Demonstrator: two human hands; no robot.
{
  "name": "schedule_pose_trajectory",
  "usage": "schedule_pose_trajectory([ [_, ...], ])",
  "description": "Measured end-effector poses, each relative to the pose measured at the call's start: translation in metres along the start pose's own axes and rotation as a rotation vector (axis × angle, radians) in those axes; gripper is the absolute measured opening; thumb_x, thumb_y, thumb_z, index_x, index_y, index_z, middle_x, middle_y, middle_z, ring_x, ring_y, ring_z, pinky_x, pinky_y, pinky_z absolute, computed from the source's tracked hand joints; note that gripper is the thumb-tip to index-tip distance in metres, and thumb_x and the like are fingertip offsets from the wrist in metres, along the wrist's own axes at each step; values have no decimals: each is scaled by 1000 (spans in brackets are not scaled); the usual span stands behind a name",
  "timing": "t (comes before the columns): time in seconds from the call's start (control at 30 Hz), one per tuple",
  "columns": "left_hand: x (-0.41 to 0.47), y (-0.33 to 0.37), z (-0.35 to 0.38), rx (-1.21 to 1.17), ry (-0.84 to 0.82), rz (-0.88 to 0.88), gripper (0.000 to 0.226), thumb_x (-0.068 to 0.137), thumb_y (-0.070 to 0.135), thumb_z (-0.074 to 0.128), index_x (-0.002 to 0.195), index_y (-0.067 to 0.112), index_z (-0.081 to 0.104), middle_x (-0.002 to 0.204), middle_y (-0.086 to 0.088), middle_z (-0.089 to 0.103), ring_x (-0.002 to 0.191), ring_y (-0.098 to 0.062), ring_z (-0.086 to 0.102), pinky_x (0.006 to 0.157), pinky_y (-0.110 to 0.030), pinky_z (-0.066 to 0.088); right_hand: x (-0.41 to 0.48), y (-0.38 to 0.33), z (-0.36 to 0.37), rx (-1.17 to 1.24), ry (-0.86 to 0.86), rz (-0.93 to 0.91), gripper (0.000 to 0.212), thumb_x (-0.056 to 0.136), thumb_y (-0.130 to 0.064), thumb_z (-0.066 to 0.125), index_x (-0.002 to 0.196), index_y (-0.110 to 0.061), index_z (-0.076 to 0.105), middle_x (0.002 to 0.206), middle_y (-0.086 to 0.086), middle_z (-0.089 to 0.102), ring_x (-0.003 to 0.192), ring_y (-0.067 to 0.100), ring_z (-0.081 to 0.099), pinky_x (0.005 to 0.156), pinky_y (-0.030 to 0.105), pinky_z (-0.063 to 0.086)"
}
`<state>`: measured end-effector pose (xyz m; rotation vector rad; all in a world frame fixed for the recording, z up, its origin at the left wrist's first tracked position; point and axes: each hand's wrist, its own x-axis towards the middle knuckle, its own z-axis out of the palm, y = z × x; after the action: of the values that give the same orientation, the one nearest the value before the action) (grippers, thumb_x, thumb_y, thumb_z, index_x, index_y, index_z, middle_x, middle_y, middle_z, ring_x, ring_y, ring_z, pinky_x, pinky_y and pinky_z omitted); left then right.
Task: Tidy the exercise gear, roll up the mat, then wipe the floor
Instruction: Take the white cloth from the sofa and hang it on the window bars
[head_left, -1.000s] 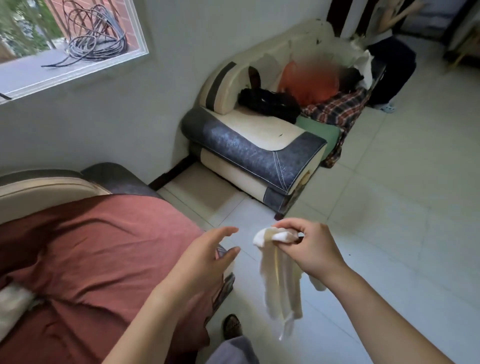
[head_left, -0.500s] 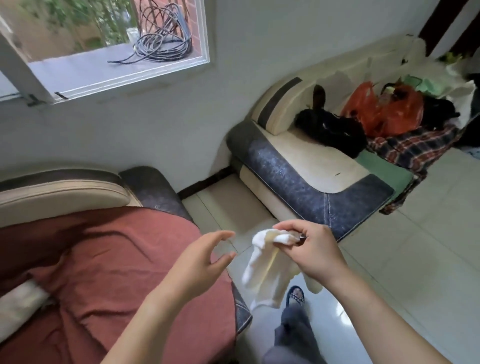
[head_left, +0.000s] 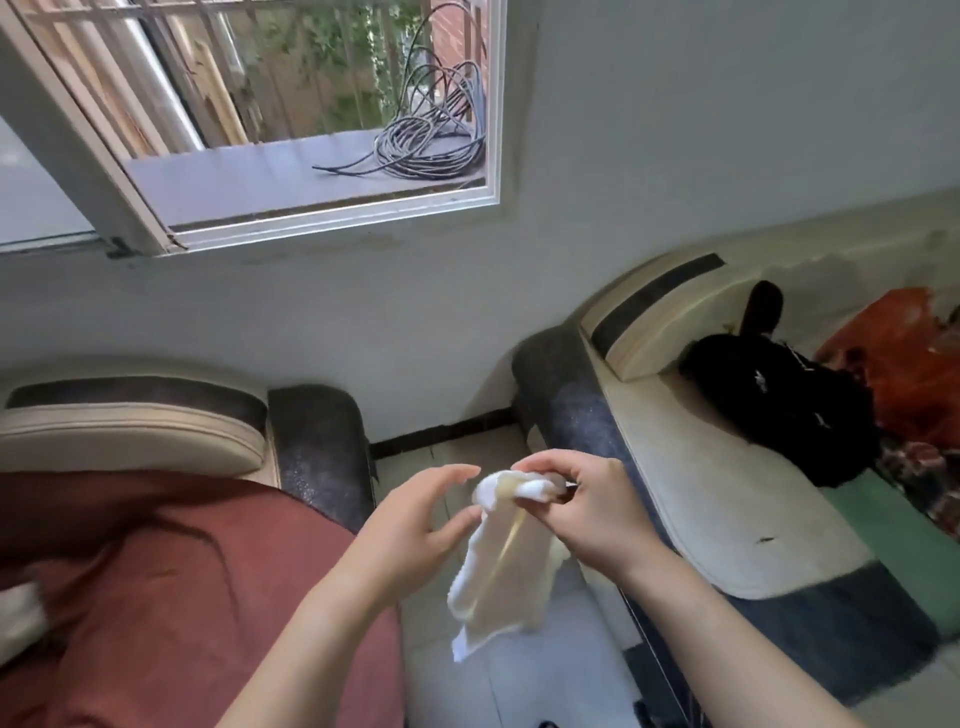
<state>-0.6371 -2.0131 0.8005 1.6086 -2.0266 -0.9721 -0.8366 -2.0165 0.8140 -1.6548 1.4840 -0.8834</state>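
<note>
A white cloth (head_left: 501, 571) hangs in front of me over the tiled floor (head_left: 524, 670). My right hand (head_left: 587, 514) pinches its bunched top edge, and the rest droops down. My left hand (head_left: 410, 535) is just left of the cloth with fingers loosely spread, its fingertips close to the bunched edge; I cannot tell if they touch it. No mat or exercise gear shows in this view.
A sofa with a red-brown cover (head_left: 171, 597) stands at the left. A second sofa (head_left: 701, 499) at the right carries a black bag (head_left: 779, 400) and an orange bag (head_left: 904, 353). A window (head_left: 291, 114) with coiled cable (head_left: 431, 140) on its sill is ahead.
My view has swung left and up toward the window wall. My left hand has come closer to the cloth. My right hand keeps its pinch on the cloth.
</note>
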Motion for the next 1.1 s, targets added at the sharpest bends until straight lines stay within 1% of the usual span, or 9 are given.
schedule_pose_trajectory([
  [0.13, 36, 8, -18, 10, 53, 16, 30, 90, 34, 58, 119, 38, 54, 115, 34, 52, 110, 18, 41, 94, -8, 34, 63, -2, -8, 0, -79, -81, 15, 75, -11, 72, 86, -22, 74, 78, -12, 71, 78, -2, 63, 62, 9, 46],
  [0.23, 65, 5, -40, 12, 79, 13, 29, 90, 32, 58, 118, 37, 55, 113, 33, 52, 104, 28, 38, 88, 0, 30, 112, -7, -5, 2, -126, -119, 14, 75, -13, 74, 84, -23, 73, 76, -13, 70, 74, -2, 63, 61, 9, 44],
  [0.43, 146, -22, -104, 61, 154, 12, 33, 89, 37, 58, 121, 37, 53, 117, 27, 54, 107, 13, 44, 86, -1, 31, 224, -33, 9, -32, -180, -181, 15, 73, -20, 77, 86, -27, 72, 77, -15, 70, 72, -2, 63, 62, 8, 44],
  [0.53, 196, -38, -146, 61, 165, 45, 35, 88, 39, 59, 122, 40, 52, 121, 27, 53, 111, 12, 45, 92, -8, 33, 284, -54, 16, -84, -151, -225, 18, 73, -21, 77, 88, -28, 72, 79, -14, 70, 74, -3, 63, 63, 8, 45],
  [0.63, 244, -50, -192, 63, 162, 90, 37, 87, 38, 60, 123, 37, 53, 124, 25, 54, 110, 13, 44, 92, -4, 32, 339, -79, 20, -115, -104, -272, 21, 71, -22, 79, 90, -29, 72, 81, -14, 71, 76, -3, 63, 66, 11, 48],
  [0.73, 287, -59, -235, 32, 187, 148, 36, 85, 39, 63, 120, 38, 54, 123, 22, 56, 113, 5, 50, 99, -19, 41, 389, -105, 29, -99, -56, -326, 23, 70, -22, 80, 90, -28, 73, 78, -16, 70, 74, -2, 64, 67, 17, 51],
  [0.87, 327, -60, -285, -23, 208, 202, 30, 85, 30, 67, 112, 39, 57, 114, 21, 61, 107, 6, 55, 84, -6, 41, 445, -141, 35, -98, 7, -422, 26, 67, -19, 83, 90, -26, 73, 76, -18, 68, 72, -2, 63, 66, 13, 49],
  [1.03, 370, -64, -333, -42, 283, 241, 29, 84, 26, 67, 110, 37, 58, 95, 27, 62, 96, 8, 58, 77, -3, 41, 509, -179, 38, -35, 3, -525, 26, 67, -11, 82, 86, -25, 72, 78, -7, 72, 72, 7, 65, 66, 20, 52],
  [1.1, 389, -69, -347, -53, 317, 238, 27, 85, 27, 66, 110, 35, 59, 93, 24, 64, 94, 9, 59, 76, -3, 41, 536, -188, 39, -35, 3, -551, 24, 67, -11, 82, 87, -23, 73, 77, -7, 72, 71, 6, 65, 65, 19, 51],
])
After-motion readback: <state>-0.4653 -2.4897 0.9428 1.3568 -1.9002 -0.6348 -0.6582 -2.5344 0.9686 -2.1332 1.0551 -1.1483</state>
